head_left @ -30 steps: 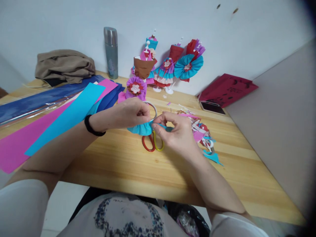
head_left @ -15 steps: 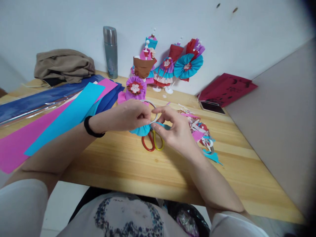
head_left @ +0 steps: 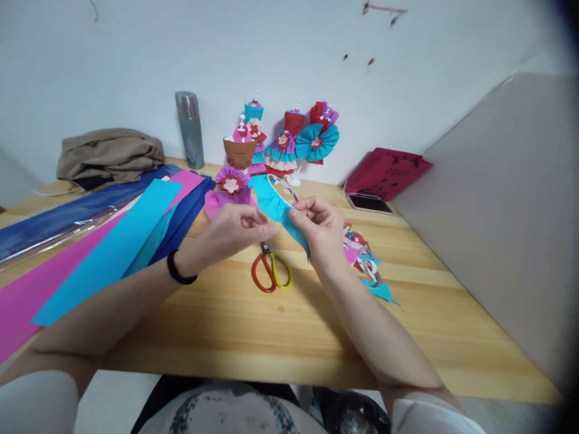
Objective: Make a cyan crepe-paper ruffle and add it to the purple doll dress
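Observation:
Between thumb and fingers, my right hand pinches a strip of turquoise crepe paper, which slants up and left from it. A thin white strip curves in a loop along the paper's upper edge. To the left, my left hand has its fingers curled and its thumb pointing right, close to the paper; whatever it may hold is hidden. Below the hands lie scissors with one red and one yellow handle. Just behind my left hand stands a dress form in brown and purple paper with a purple flower.
Several small paper-dressed forms stand by the wall, near a grey flask and brown cloth. Coloured paper sheets cover the left side. Paper scraps, a phone and a magenta bag are at right.
The turquoise paper has come up from beneath my hands and now stretches up and left from my right hand. My hands have moved apart, and the view has tilted up.

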### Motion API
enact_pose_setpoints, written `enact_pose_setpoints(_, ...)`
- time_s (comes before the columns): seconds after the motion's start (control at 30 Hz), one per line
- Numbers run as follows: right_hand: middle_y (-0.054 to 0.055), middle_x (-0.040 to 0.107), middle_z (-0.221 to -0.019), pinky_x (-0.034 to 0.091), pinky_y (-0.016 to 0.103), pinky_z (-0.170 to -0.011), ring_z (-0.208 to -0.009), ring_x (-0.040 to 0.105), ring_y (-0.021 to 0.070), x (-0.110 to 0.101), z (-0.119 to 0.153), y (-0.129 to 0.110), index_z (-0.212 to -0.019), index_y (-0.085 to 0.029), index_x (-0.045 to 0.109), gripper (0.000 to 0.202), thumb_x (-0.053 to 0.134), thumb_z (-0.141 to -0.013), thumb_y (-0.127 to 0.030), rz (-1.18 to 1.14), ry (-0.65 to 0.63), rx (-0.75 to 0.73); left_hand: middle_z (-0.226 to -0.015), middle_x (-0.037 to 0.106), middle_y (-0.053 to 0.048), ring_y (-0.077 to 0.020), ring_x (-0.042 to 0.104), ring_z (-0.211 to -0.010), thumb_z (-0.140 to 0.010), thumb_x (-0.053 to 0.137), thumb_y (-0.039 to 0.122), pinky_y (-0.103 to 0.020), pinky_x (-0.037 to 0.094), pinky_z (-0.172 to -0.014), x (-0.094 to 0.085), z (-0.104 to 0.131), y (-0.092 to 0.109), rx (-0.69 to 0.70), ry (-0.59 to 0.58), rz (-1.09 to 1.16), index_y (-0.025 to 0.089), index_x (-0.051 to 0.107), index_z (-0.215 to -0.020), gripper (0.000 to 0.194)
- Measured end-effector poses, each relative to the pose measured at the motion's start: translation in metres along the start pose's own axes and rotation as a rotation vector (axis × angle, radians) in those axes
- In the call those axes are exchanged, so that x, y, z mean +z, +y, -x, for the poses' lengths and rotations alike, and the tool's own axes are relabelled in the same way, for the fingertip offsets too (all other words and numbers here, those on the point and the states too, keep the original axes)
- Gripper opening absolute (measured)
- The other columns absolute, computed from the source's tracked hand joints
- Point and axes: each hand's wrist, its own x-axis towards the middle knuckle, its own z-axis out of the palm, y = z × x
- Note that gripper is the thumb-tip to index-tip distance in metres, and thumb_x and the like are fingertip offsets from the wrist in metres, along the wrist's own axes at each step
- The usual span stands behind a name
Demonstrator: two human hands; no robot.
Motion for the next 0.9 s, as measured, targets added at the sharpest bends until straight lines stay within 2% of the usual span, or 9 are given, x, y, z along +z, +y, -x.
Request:
enact_pose_setpoints(0.07, -0.007, 0.051, -0.048, 0.033, 0.022, -0.043, -0.043, 0.042, 0.0083, 0.003, 0.003, 0.000, -0.066, -0.021, 0.056, 0.020, 0.069, -0.063, -0.036, -0.015, -0.007, -0.003, -0.073, 0.066, 0.000, -0.0107, 0.058, -0.062, -0.066, 0.077, 0.035, -0.021, 0.044, -0.053, 0.010, -0.001, -0.006, -0.043, -0.010, 0.176, 0.014, 0.067, -0.088, 0.032)
enact_pose_setpoints(0.17, -0.006, 0.053, -0.049, 0.034, 0.022, -0.044, -0.044, 0.044, 0.0087, 0.006, 0.006, 0.002, -0.067, -0.021, 0.056, 0.021, 0.069, -0.064, -0.037, -0.022, -0.038, -0.010, -0.076, 0.068, -0.003, -0.0123, 0.063, -0.066, -0.068, 0.076, 0.035, -0.022, 0.051, -0.057, 0.020, 0.000, -0.010, -0.075, 0.041, 0.344, 0.012, 0.066, -0.085, 0.030)
enact_pose_setpoints(0.3, -0.006, 0.053, -0.052, 0.035, 0.022, -0.047, -0.047, 0.044, 0.0082, 0.006, 0.006, 0.006, -0.067, -0.020, 0.058, 0.019, 0.069, -0.065, -0.035, 0.017, -0.021, -0.054, -0.066, 0.065, -0.003, -0.0084, 0.058, -0.055, -0.075, 0.074, 0.035, -0.019, 0.049, -0.052, 0.020, 0.005, -0.008, -0.162, 0.019, 0.494, 0.011, 0.064, -0.070, 0.026)
enact_pose_setpoints(0.47, -0.005, 0.053, -0.056, 0.037, 0.023, -0.050, -0.050, 0.045, 0.0090, 0.004, 0.004, 0.009, -0.068, -0.020, 0.058, 0.019, 0.067, -0.068, -0.036, 0.062, -0.014, -0.090, -0.064, 0.061, -0.001, -0.0066, 0.057, -0.052, -0.077, 0.075, 0.037, -0.016, 0.044, -0.048, 0.023, 0.006, -0.010, -0.278, -0.087, 0.727, 0.012, 0.059, -0.067, 0.032)
enact_pose_setpoints(0.57, -0.005, 0.052, -0.057, 0.037, 0.024, -0.052, -0.052, 0.045, 0.0098, 0.002, 0.002, 0.011, -0.069, -0.020, 0.058, 0.017, 0.066, -0.069, -0.036, 0.107, -0.013, -0.115, -0.062, 0.060, 0.000, -0.0063, 0.055, -0.048, -0.076, 0.076, 0.045, -0.016, 0.042, -0.044, 0.024, 0.007, -0.012, -0.303, -0.183, 0.698, 0.013, 0.058, -0.066, 0.038)
enact_pose_setpoints(0.67, -0.004, 0.052, -0.058, 0.039, 0.025, -0.055, -0.056, 0.048, 0.0114, -0.002, -0.001, 0.011, -0.070, -0.020, 0.060, 0.015, 0.065, -0.071, -0.034, 0.164, -0.016, -0.156, -0.061, 0.063, -0.001, -0.0078, 0.055, -0.046, -0.078, 0.072, 0.054, -0.018, 0.042, -0.044, 0.013, 0.013, -0.002, -0.305, -0.420, 0.511, 0.013, 0.062, -0.069, 0.043)
enact_pose_setpoints(0.73, -0.003, 0.053, -0.059, 0.040, 0.026, -0.057, -0.059, 0.050, 0.0127, -0.005, -0.002, 0.010, -0.070, -0.020, 0.061, 0.013, 0.064, -0.072, -0.032, 0.210, -0.044, -0.189, -0.058, 0.063, -0.003, -0.0093, 0.055, -0.047, -0.081, 0.069, 0.052, -0.020, 0.043, -0.047, 0.000, 0.019, 0.012, -0.209, -0.562, 0.309, 0.014, 0.063, -0.063, 0.043)
enact_pose_setpoints(0.77, -0.003, 0.054, -0.060, 0.040, 0.027, -0.058, -0.060, 0.051, 0.0131, -0.006, -0.002, 0.008, -0.069, -0.020, 0.061, 0.012, 0.064, -0.072, -0.031, 0.234, -0.068, -0.211, -0.059, 0.064, -0.004, -0.0110, 0.056, -0.050, -0.084, 0.067, 0.049, -0.022, 0.044, -0.049, -0.007, 0.021, 0.019, -0.108, -0.503, 0.216, 0.015, 0.064, -0.065, 0.039)
enact_pose_setpoints(0.9, -0.003, 0.058, -0.063, 0.040, 0.027, -0.061, -0.061, 0.052, 0.0128, -0.007, 0.004, 0.001, -0.072, -0.019, 0.062, 0.007, 0.063, -0.077, -0.025, 0.319, -0.244, -0.302, -0.077, 0.069, -0.005, -0.0177, 0.062, -0.078, -0.086, 0.064, 0.034, -0.029, 0.047, -0.072, -0.026, 0.021, 0.035, 0.362, -0.004, -0.206, 0.022, 0.070, -0.078, 0.016)
